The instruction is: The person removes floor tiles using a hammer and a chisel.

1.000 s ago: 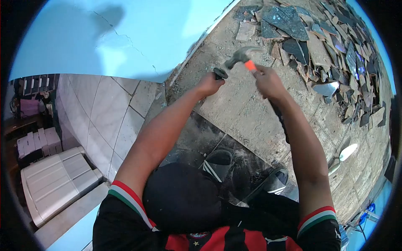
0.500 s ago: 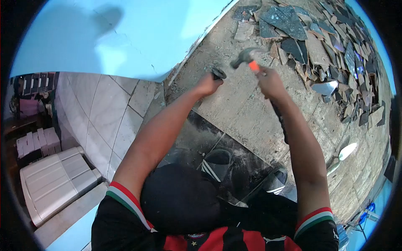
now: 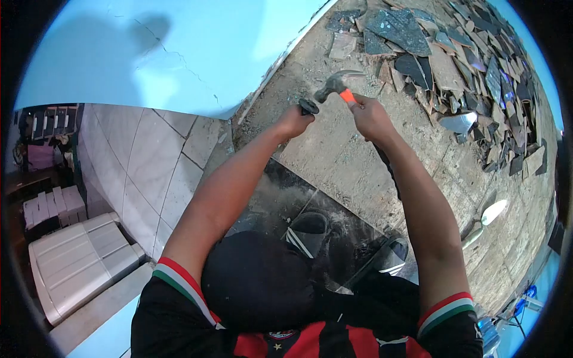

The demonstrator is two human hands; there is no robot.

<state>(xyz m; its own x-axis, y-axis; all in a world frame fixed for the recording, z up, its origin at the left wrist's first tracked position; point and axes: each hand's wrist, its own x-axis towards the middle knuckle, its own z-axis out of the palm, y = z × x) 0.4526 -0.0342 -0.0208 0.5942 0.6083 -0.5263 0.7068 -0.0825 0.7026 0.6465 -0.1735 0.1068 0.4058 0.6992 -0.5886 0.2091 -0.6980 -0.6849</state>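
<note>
My left hand (image 3: 292,123) is wrapped round a chisel (image 3: 308,107); its dark, round striking end sticks up out of the fist, and the lower part is hidden. My right hand (image 3: 371,119) grips a claw hammer (image 3: 335,85) by its handle, just below the orange neck. The black end of the handle runs back under my right forearm. The hammer's striking face is close beside the chisel's top, with a small gap between them. Beneath both hands lies a rough, dusty stretch of bare floor (image 3: 334,149).
Broken tile pieces (image 3: 447,65) are heaped at the upper right. A trowel (image 3: 493,212) lies on the floor at the right. Dark tiles (image 3: 280,188) remain around my shoes. A blue wall (image 3: 197,53) rises at upper left, and pale tiles (image 3: 137,149) lie below it.
The hammer and my right hand have moved left and slightly down, bringing the hammer head nearer the chisel. My left hand has shifted only slightly.
</note>
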